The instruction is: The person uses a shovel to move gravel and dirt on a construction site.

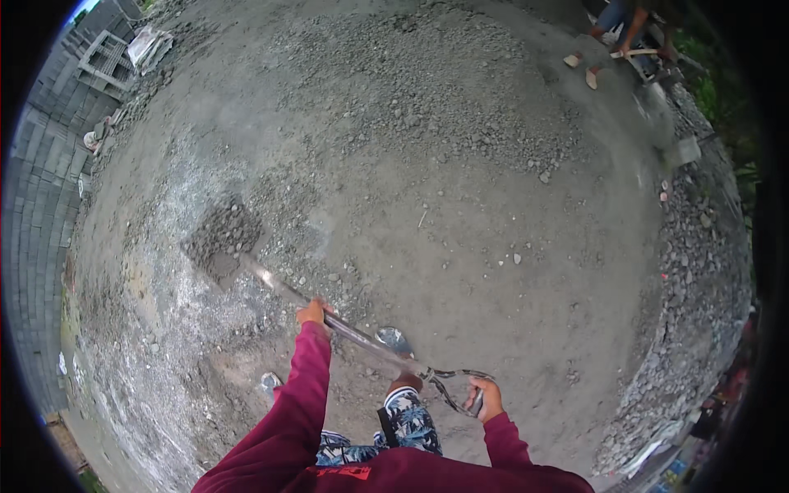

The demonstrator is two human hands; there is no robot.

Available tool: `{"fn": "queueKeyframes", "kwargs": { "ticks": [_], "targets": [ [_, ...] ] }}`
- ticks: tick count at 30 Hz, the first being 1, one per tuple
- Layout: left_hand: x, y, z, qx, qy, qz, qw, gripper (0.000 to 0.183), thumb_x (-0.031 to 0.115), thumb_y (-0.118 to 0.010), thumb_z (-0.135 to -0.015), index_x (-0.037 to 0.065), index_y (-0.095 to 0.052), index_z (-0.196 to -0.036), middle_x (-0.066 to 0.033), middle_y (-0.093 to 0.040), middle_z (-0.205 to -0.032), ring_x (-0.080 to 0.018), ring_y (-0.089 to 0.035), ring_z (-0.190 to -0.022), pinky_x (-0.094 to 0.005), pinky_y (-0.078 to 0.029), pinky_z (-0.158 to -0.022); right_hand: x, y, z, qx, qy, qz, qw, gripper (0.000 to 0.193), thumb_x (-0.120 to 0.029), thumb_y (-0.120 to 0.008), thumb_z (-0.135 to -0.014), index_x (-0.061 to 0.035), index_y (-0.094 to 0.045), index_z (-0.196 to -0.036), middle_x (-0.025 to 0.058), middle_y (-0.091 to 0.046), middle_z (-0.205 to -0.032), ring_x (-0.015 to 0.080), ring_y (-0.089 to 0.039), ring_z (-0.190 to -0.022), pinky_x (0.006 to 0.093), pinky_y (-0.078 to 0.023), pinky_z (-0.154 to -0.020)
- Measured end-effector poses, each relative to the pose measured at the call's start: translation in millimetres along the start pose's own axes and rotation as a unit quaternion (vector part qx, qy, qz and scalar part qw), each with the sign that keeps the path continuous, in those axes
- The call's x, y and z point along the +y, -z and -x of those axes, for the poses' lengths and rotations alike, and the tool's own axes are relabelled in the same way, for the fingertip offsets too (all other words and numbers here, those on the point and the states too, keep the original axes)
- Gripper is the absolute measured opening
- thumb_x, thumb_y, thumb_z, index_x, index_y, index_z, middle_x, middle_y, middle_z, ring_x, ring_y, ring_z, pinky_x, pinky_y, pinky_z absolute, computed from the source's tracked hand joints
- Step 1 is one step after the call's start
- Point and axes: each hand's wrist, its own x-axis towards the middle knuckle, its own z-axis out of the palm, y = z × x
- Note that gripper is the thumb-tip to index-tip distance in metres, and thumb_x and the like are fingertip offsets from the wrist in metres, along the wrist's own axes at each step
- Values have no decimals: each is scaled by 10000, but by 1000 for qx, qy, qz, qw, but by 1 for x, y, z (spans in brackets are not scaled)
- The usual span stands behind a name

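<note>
A long shovel (362, 338) slants across in front of me, its blade at the left end and its D-shaped handle at the right. Grey gravelly mix (224, 236) is heaped on the blade and hides most of it. My left hand (314, 312) is closed around the shaft, partway down toward the blade. At the other end, my right hand (486, 398) grips the D-handle. Both arms are in dark red sleeves. Below the shaft, my feet in sandals stand on the grey ground (493, 320).
Loose gravel (427, 90) spreads across the far ground. A coarser stone pile (699, 271) runs along the right. Concrete blocks (41, 181) are stacked at the left. At the far right another person (629, 33) bends over, holding a tool handle.
</note>
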Motion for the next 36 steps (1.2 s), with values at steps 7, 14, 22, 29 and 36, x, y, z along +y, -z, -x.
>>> {"fn": "queueKeyframes", "kwargs": {
  "ticks": [7,14,22,29,36],
  "targets": [
    [100,-317,89,-205,-358,-225,883,444,287,-665,-845,-76,-456,-994,-175,-611,-718,-246,-629,-556,-380,-502,-480,-75,-144,122,-5,80,-280,957,174,-185,-705,-777,-118,-578,-875,13,-542,-655,135,-503,-488,294,-436,-427],
    [-39,-163,176,-280,-15,-43,959,410,235,-596,-885,-58,-403,-1097,-179,-605,-728,-287,-639,-575,-421,-541,-468,-43,9,163,28,200,-101,974,195,-133,-675,-779,-82,-586,-945,32,-505,-597,144,-511,-472,293,-466,-446],
    [-217,175,134,23,173,109,979,294,132,-589,-756,-129,-521,-873,-173,-601,-626,-261,-615,-531,-391,-528,-468,78,-52,194,-37,121,277,953,600,-66,-608,-819,-77,-364,-1368,32,-444,-550,161,-444,-445,376,-442,-465],
    [-263,294,152,109,222,372,895,443,186,-635,-817,-108,-457,-1096,-188,-593,-871,-310,-663,-709,-442,-574,-578,139,-79,135,-166,42,479,861,546,-112,-587,-833,-104,-396,-1345,15,-439,-552,154,-444,-413,340,-431,-430],
    [-311,342,92,191,199,471,838,427,202,-670,-804,-52,-463,-1078,-151,-576,-837,-290,-629,-671,-453,-567,-577,268,-136,25,-175,-9,541,823,446,-110,-606,-829,-108,-474,-1254,-4,-409,-544,143,-430,-406,334,-432,-421]
  ]
}}
